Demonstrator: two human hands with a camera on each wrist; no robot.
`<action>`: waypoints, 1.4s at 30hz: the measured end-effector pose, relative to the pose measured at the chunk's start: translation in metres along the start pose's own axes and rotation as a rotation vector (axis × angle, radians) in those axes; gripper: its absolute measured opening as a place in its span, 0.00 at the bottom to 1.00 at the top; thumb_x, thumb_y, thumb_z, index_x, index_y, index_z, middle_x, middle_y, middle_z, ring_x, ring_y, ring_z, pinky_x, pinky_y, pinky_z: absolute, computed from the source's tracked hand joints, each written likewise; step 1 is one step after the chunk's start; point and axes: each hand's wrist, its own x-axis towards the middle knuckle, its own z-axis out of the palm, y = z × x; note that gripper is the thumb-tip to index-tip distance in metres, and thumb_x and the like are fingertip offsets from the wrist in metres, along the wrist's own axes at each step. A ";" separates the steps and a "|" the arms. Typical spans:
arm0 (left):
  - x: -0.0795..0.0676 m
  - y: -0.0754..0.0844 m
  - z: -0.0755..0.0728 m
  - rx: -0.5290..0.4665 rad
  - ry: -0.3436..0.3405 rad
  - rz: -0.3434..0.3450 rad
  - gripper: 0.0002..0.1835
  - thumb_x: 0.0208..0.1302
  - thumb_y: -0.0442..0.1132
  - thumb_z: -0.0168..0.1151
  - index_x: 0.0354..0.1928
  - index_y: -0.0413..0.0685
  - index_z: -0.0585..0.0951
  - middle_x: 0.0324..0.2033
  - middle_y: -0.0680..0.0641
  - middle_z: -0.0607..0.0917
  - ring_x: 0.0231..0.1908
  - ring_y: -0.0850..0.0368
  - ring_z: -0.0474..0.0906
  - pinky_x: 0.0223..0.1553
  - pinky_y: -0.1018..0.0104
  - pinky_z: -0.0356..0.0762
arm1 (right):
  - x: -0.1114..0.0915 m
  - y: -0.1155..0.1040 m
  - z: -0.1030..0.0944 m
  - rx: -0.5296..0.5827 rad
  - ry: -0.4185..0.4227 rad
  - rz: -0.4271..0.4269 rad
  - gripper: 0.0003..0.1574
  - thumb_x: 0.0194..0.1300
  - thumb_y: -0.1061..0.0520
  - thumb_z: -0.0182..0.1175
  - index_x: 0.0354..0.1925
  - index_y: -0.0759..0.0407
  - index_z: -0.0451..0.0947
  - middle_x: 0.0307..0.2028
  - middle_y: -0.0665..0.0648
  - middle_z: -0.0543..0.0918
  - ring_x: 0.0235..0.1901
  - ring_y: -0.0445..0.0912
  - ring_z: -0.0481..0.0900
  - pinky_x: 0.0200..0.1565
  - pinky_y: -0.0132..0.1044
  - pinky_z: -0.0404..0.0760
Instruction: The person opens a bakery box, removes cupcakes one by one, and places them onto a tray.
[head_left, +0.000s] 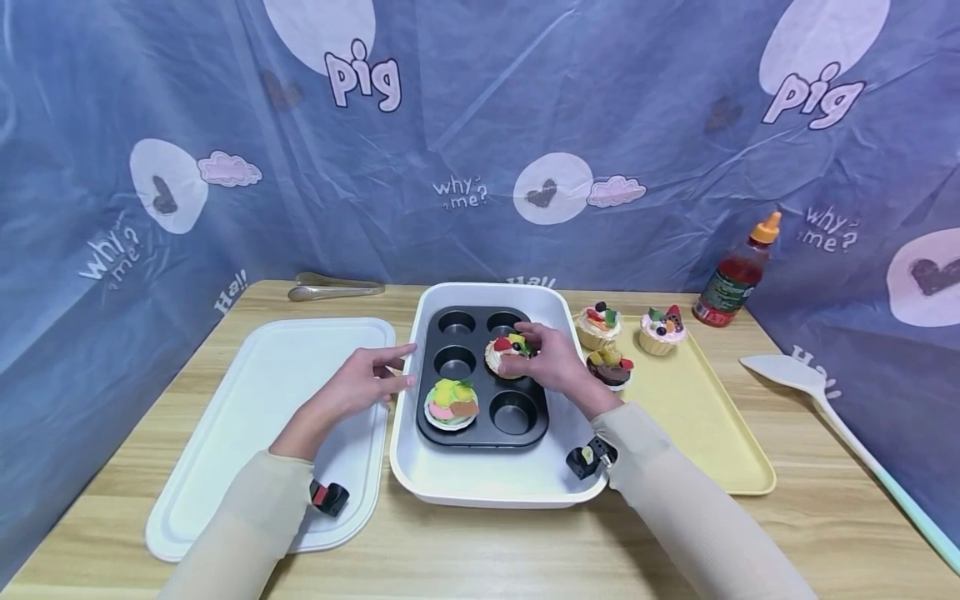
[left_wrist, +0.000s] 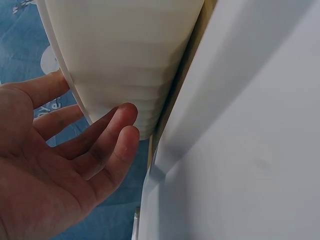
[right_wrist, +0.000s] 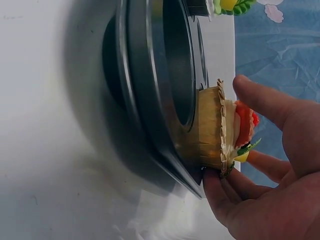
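A fruit-topped cupcake (right_wrist: 211, 131) in a tan wrapper is at the middle right cup of the dark muffin tin (head_left: 480, 425). My right hand (head_left: 553, 360) holds it, fingers curled at its side and thumb across its rim; how deep it sits is hard to tell. The tin lies in a white bin (head_left: 498, 490). Another cupcake (head_left: 451, 405), topped with yellow, pink and brown pieces, occupies the front left cup. At the bin's left side, my left hand (head_left: 360, 385) has loosely bent fingers, with a fingertip (left_wrist: 52, 86) touching the rim.
A yellow tray (head_left: 693, 417) on the right bears several cupcakes (head_left: 662, 330). Left of the bin lies a white lid-like tray (head_left: 262, 400). Tongs (head_left: 333, 288) lie at the back; a sauce bottle (head_left: 731, 279) and a long white spoon (head_left: 817, 392) are at the right.
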 end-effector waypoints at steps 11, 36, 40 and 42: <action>0.001 0.000 0.001 0.033 0.003 0.015 0.31 0.66 0.36 0.67 0.70 0.42 0.73 0.50 0.33 0.83 0.33 0.56 0.77 0.31 0.63 0.81 | 0.001 0.003 0.001 -0.003 -0.010 0.017 0.47 0.58 0.51 0.75 0.71 0.59 0.69 0.65 0.67 0.76 0.63 0.59 0.75 0.65 0.54 0.74; 0.000 0.001 0.000 0.013 0.012 0.015 0.30 0.66 0.36 0.67 0.70 0.41 0.73 0.50 0.33 0.83 0.31 0.54 0.78 0.30 0.65 0.81 | 0.003 0.000 -0.001 0.008 -0.001 0.056 0.45 0.56 0.53 0.77 0.69 0.57 0.71 0.68 0.66 0.73 0.67 0.60 0.71 0.67 0.55 0.71; -0.001 0.002 0.001 0.005 0.007 0.007 0.30 0.66 0.35 0.67 0.70 0.41 0.73 0.49 0.33 0.83 0.31 0.55 0.78 0.30 0.65 0.81 | 0.003 0.000 0.001 0.020 -0.001 0.069 0.45 0.56 0.54 0.77 0.69 0.56 0.71 0.68 0.66 0.73 0.66 0.59 0.72 0.67 0.55 0.72; -0.001 0.001 0.001 -0.002 0.006 0.007 0.30 0.66 0.35 0.67 0.70 0.41 0.73 0.49 0.33 0.82 0.31 0.55 0.77 0.30 0.65 0.81 | 0.002 0.001 0.001 0.024 0.006 0.072 0.45 0.55 0.54 0.77 0.69 0.56 0.71 0.68 0.66 0.74 0.65 0.59 0.73 0.67 0.55 0.72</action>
